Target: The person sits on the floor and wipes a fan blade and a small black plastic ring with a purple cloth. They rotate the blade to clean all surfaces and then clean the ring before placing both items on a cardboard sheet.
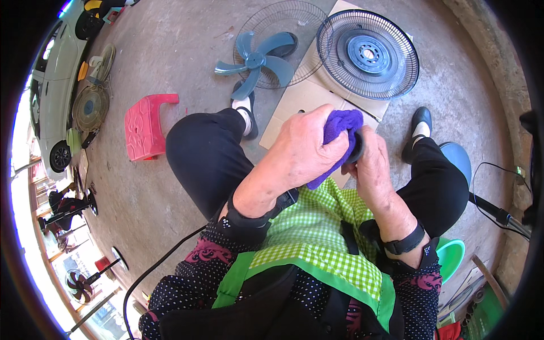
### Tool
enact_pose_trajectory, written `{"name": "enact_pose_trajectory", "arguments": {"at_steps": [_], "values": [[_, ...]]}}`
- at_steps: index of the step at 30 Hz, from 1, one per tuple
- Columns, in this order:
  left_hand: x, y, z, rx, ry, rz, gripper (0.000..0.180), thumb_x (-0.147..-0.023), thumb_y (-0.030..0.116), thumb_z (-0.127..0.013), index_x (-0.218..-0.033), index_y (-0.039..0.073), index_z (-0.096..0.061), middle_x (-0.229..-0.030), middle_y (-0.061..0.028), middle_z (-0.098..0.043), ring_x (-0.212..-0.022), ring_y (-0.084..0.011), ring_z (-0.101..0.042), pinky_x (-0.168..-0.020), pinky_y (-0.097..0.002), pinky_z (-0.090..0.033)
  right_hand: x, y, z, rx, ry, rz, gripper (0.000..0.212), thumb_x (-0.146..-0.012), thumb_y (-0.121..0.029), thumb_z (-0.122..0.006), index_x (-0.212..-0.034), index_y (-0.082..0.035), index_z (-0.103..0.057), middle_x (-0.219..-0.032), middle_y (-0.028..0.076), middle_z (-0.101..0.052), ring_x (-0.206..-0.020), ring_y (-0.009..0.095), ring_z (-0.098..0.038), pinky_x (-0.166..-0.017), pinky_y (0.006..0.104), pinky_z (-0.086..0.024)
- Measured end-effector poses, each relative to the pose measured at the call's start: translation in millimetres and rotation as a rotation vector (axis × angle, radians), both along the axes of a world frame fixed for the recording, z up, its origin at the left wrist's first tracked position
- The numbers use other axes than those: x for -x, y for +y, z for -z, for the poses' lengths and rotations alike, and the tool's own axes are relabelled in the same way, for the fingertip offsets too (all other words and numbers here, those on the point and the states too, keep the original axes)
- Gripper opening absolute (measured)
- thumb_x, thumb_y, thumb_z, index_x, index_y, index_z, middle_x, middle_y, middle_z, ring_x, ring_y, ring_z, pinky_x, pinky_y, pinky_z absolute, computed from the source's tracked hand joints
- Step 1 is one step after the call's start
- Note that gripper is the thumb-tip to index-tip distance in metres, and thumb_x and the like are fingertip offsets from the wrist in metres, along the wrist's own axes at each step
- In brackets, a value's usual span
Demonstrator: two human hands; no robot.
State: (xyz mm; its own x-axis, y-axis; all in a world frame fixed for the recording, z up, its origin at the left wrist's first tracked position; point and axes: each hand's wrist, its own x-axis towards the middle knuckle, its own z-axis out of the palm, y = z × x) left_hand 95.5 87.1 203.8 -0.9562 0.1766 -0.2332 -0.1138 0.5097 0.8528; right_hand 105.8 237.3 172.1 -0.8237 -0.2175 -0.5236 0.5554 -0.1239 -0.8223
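Observation:
In front of my lap, both hands meet around a small dark round part [356,148], mostly covered by fingers and cloth. My left hand [300,141] is closed on a bunched purple cloth [342,122] and presses it against this part. With its fingers curled, my right hand [374,164] grips the dark part from the other side. Beyond my hands, a blue five-bladed fan blade [255,60] lies by my left foot, on or against a thin wire fan grille [309,17]. To its right lies a dark fan grille [367,52] with a blue centre.
Flattened cardboard [277,120] lies under the dark grille. A pink plastic stool [146,127] stands left of my left knee. Near my right leg are a blue round seat [457,160], a green basin [451,258] and a black cable [479,198]. Another fan [90,107] stands by a parked car [59,73].

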Motion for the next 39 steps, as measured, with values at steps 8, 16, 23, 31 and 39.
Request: {"name": "enact_pose_trajectory", "arguments": {"at_steps": [8,16,23,31,39], "values": [[-5,-14,-19,-0.106,-0.23,0.023,0.023,-0.082,0.014,-0.06,-0.099,-0.002,-0.061,-0.069,-0.0037,-0.059,-0.063,-0.0074,-0.054,-0.059,-0.0279,-0.047,-2,6,6,0.056,0.291,-0.082,0.03,-0.102,-0.024,-0.036,-0.1,0.002,-0.05,-0.069,0.006,-0.051,-0.053,0.011,-0.051,-0.047,0.0239,-0.042],[-3,-21,-17,-0.381,-0.054,-0.248,0.041,-0.086,0.019,-0.063,-0.119,0.0,-0.048,-0.091,-0.01,-0.064,-0.075,-0.0116,-0.062,-0.067,-0.0266,-0.052,19,15,-3,0.565,-0.078,0.142,0.041,-0.101,-0.036,-0.029,-0.075,-0.01,-0.044,-0.052,-0.001,-0.034,-0.037,0.01,-0.028,-0.044,0.0272,-0.034],[-8,-17,-19,-0.596,0.05,-0.329,0.038,-0.091,0.018,-0.055,-0.121,-0.004,-0.049,-0.105,-0.0059,-0.058,-0.09,-0.0106,-0.057,-0.079,-0.0248,-0.048,17,8,-3,0.531,-0.19,0.127,0.046,-0.101,-0.045,-0.03,-0.081,-0.008,-0.048,-0.053,0.001,-0.037,-0.039,0.012,-0.03,-0.046,0.0281,-0.038],[-13,20,6,0.123,0.633,-0.043,0.034,-0.072,0.009,-0.077,-0.101,-0.001,-0.063,-0.106,-0.0135,-0.055,-0.092,-0.0267,-0.06,-0.077,-0.0334,-0.051,8,2,7,0.187,0.107,0.14,0.049,-0.101,-0.048,-0.034,-0.093,-0.006,-0.058,-0.07,0.001,-0.051,-0.06,0.008,-0.047,-0.055,0.0237,-0.04],[-11,18,8,0.039,0.648,0.122,0.038,-0.067,0.005,-0.075,-0.105,0.003,-0.065,-0.115,-0.0124,-0.059,-0.086,-0.0294,-0.063,-0.072,-0.0362,-0.053,9,9,12,0.184,0.034,0.218,0.041,-0.099,-0.044,-0.044,-0.097,-0.005,-0.06,-0.081,0.002,-0.059,-0.069,0.01,-0.055,-0.062,0.0232,-0.046]]}}
